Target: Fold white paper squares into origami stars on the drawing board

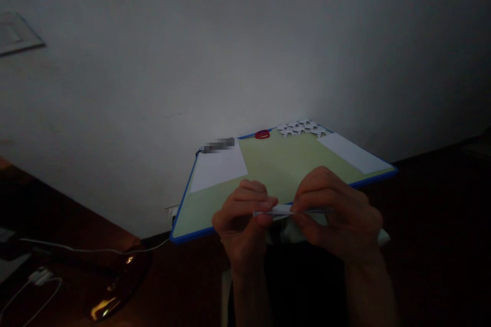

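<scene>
Nearest the camera, the person's left hand (pixel 243 219) and right hand (pixel 337 214) are raised in front of the near edge of a pale green surface (pixel 276 163) with a blue rim. Each hand is closed to a pinch, thumb below and fingers above, and between them they grip a narrow strip of folded white paper (pixel 282 209). Its middle shows in the gap between the fingertips; much of the rest is hidden by the fingers. Together the hands block part of the surface's near rim, and below them something pale is too dim to make out.

On the far part of the surface, toward the right, small folded white paper pieces (pixel 299 126) sit clustered close together. Just left of them, at the far rim, lie scissors with red handles (pixel 262 134). One white sheet (pixel 353 152) lies along the right side, near the cluster; another sheet (pixel 218 166) covers the far left part, with a dark pixelated patch over its far edge.

A grey wall (pixel 268 36) rises directly behind the surface. At lower left, a thin white cable (pixel 95 250) runs past a glossy brown rounded object (pixel 118 286), and a white plug (pixel 40 276) lies near the frame's corner.
</scene>
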Demonstrator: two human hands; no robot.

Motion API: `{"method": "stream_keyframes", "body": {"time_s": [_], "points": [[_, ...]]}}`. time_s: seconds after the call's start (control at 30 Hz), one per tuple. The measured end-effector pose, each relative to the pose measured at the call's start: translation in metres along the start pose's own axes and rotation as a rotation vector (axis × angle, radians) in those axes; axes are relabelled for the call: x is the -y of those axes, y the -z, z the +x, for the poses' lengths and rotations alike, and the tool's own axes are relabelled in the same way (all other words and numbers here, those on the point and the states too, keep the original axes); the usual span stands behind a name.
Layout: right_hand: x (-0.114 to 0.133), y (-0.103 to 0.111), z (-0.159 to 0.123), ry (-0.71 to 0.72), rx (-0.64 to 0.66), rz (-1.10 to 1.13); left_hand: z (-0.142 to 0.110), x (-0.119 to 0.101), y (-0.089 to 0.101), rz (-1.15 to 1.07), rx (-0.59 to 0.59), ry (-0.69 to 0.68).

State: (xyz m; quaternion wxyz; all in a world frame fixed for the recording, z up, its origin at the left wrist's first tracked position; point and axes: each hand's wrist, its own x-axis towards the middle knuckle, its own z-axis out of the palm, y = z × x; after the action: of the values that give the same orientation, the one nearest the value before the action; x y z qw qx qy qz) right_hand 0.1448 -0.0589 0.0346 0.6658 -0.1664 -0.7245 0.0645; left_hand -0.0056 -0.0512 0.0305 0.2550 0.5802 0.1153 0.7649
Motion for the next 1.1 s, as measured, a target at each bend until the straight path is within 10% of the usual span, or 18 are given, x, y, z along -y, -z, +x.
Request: {"method": "stream_keyframes", "body": {"time_s": [0.4, 1.1], "points": [[0.001, -0.009, -0.001, -0.018, -0.001, -0.009, -0.003, -0.008, -0.014, -0.063, -0.208, 0.086], [0.001, 0.001, 0.002, -0.09, 0.048, -0.078, 0.005, 0.002, -0.002, 0.145, 0.022, -0.106]]}}
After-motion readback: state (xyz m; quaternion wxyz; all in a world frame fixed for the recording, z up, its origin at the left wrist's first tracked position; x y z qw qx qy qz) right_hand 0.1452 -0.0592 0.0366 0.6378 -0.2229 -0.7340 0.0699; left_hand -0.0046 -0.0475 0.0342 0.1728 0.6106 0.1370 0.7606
